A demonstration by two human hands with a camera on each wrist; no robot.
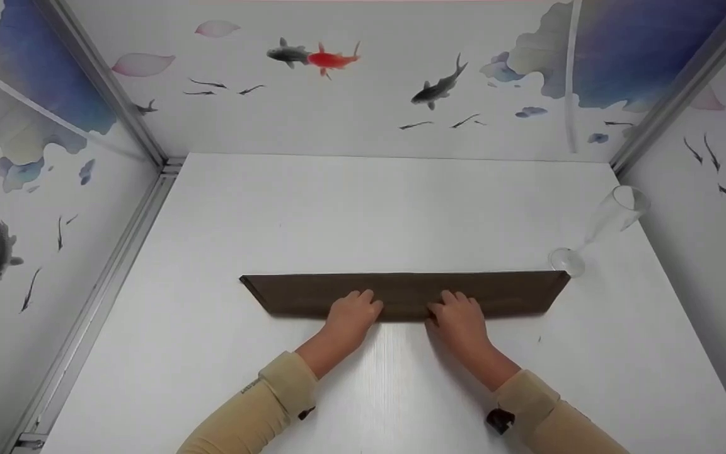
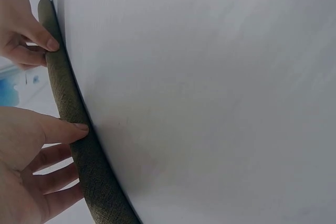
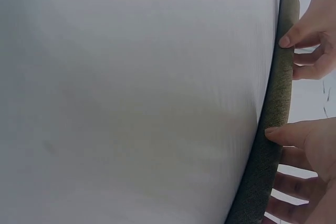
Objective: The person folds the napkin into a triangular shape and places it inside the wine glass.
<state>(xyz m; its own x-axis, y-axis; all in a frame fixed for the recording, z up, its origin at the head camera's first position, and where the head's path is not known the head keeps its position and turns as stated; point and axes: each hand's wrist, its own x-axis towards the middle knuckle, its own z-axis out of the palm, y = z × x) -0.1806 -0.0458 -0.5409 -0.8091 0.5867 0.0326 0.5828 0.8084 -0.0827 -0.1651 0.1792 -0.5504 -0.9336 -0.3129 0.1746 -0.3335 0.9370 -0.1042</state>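
Observation:
A long, dark brown piece of woven cloth (image 1: 407, 293), with a rounded near edge, lies across the white table. My left hand (image 1: 350, 318) grips that near edge left of its middle. On the other side of the middle, my right hand (image 1: 462, 321) pinches the same edge. In the left wrist view the left hand (image 2: 26, 156) has its thumb on the front of the cloth (image 2: 68, 87), fingers behind. The right hand (image 3: 315, 150) holds the cloth (image 3: 278, 98) likewise in the right wrist view. The cloth's underside is hidden.
A clear stemmed glass (image 1: 609, 214) stands at the table's right side, its foot (image 1: 566, 261) close behind the cloth's right end. White panels with painted fish (image 1: 435, 88) border the table (image 1: 369, 214) at the back and both sides.

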